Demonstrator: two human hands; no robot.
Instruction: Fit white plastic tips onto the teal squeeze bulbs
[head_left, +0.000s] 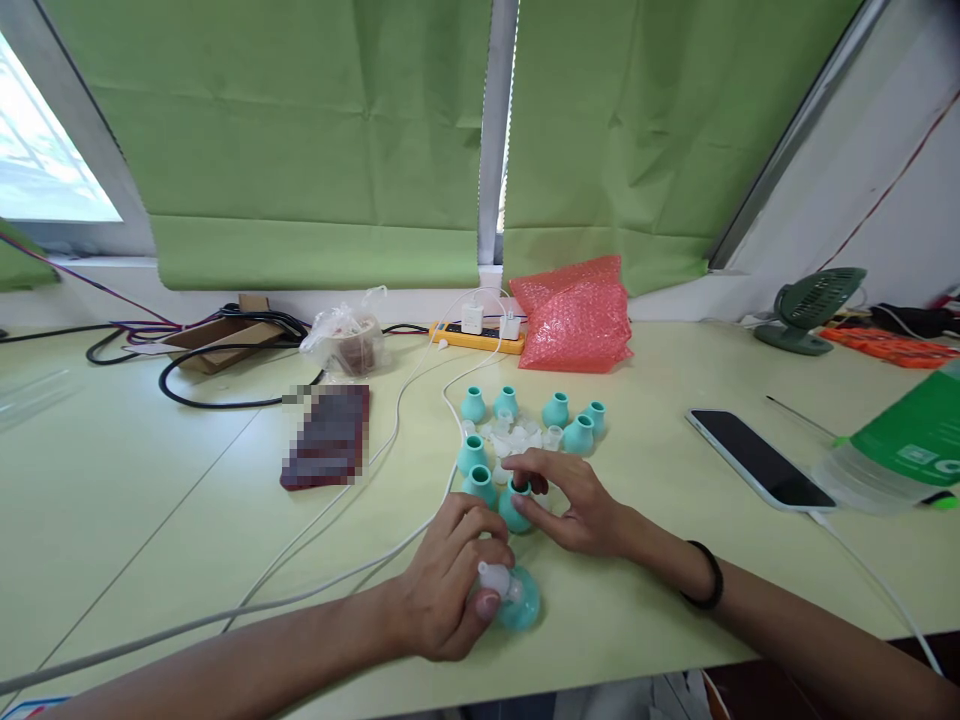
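My left hand [461, 580] is closed around a small clear-teal round bulb [523, 603] with a translucent white nozzle piece [495, 577] on it, low over the front of the table. Just beyond, my right hand [574, 500] has its thumb and curled fingers around the neck of an opaque teal bulb [514, 510], which stands upright. Several similar teal bulbs stand mouth up around it, such as one nearby bulb [480, 486] and one farther back [555, 410]. Among them lies a loose pile of translucent white plastic pieces [517, 437], partly behind my right hand.
White cables [390, 550] run across the table's left half. At the back are a yellow power strip [480, 338] and a red bubble-wrap pouch [574, 315]. A dark phone [328, 437] lies left; a charging phone [757, 458] and a green-labelled bottle [900, 440] are right.
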